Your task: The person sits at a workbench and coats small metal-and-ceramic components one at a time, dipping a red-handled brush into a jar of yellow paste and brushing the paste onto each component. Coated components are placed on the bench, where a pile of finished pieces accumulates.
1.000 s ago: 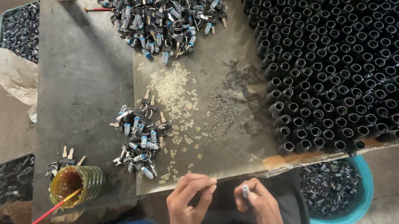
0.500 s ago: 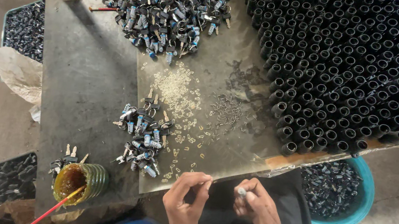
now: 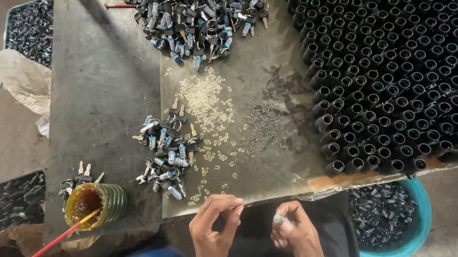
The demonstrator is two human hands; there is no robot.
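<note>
Only the head view here, looking straight down at both hands just off the near edge of the metal table (image 3: 107, 91). The right hand (image 3: 292, 233) has its fingers curled tight around a small silvery cylinder part (image 3: 281, 219), whose tip pokes out leftward past the thumb and forefinger, so it's clamped between the fingertips rather than sitting in the palm. The left hand (image 3: 216, 227) is just beside it, thumb and forefinger pinched together at the tips; whether something tiny sits in that pinch is too small to tell. The two hands are near each other but not touching. On the table just beyond the left hand sits a small heap of keyed lock parts (image 3: 166, 153), with loose brass bits (image 3: 203, 100) scattered past it and rows of black tubes (image 3: 412, 80) standing off to the right.
</note>
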